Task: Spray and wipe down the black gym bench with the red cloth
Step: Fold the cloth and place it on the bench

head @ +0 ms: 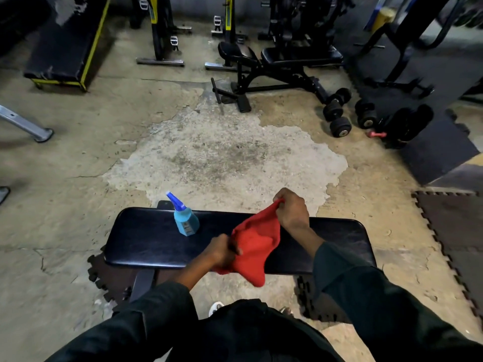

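Note:
The black gym bench point(146, 241) lies crosswise in front of me, its padded top shiny. A red cloth point(254, 246) hangs stretched between both hands above the bench's middle. My left hand point(222, 250) grips the cloth's near lower edge. My right hand point(291, 210) pinches its far upper corner, held higher. A light blue spray bottle point(185, 220) with a darker blue nozzle stands upright on the bench, left of the cloth and untouched.
Cracked concrete floor point(222, 158) stretches beyond the bench. Dumbbells point(339, 113) lie at the right rear beside an adjustable bench point(277, 64). A black and yellow bench point(65, 48) stands far left. Foam mat tiles point(454, 231) lie to the right.

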